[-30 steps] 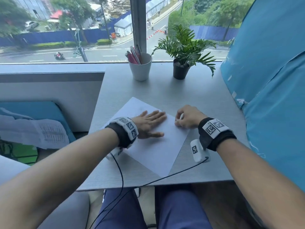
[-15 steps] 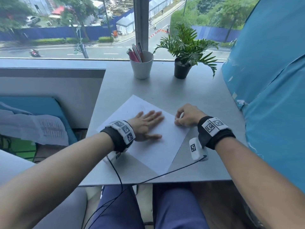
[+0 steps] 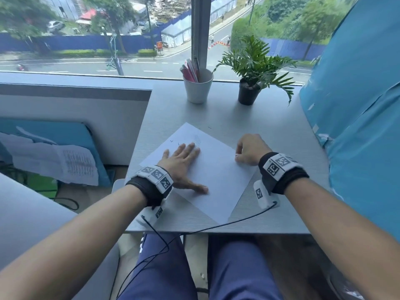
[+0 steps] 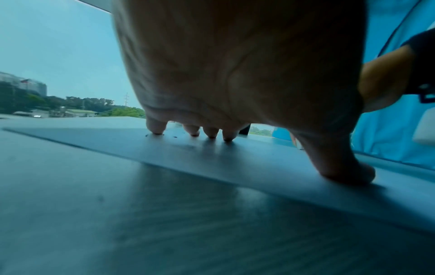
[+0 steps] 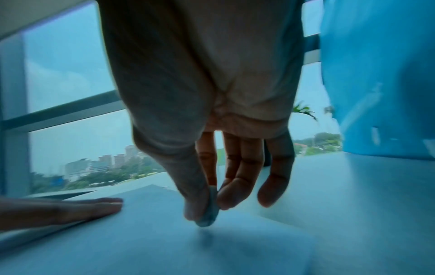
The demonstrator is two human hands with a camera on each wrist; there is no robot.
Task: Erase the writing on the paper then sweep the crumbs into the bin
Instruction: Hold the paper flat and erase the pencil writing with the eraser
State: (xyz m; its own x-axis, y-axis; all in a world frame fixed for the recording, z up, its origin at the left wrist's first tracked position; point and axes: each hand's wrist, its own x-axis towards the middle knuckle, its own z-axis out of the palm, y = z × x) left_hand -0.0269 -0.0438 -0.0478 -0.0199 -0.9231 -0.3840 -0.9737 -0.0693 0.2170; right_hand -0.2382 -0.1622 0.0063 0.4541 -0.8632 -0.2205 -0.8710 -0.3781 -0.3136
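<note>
Left hand (image 3: 181,164) lies flat on the sheet of paper (image 3: 216,180), fingers (image 4: 211,132) straight and spread, thumb out to the side. Reads as a hold-down: the palm pins the sheet so rubbing will not drag or crease it.

Right hand (image 3: 251,149) sits over the sheet's right edge, curled, its thumb and forefinger pinching a small pale eraser (image 5: 208,210). In the right wrist view the eraser's tip points down just above or at the paper; contact cannot be told for certain.

Paper lies skewed on the grey desk (image 3: 270,131), one corner toward the window. Faint pencil marks (image 3: 197,140) sit just beyond the left fingertips, near the far corner, well apart from the eraser. A few dark specks (image 4: 175,137) show by the fingertips in the left wrist view, likely eraser crumbs.

Judgement: erasing step in hand, with marks left to clear; sweeping not yet begun. No bin in view.

At the desk's far edge: a white cup of pens (image 3: 198,87) and a small potted plant (image 3: 251,83), both well clear of the work.
</note>
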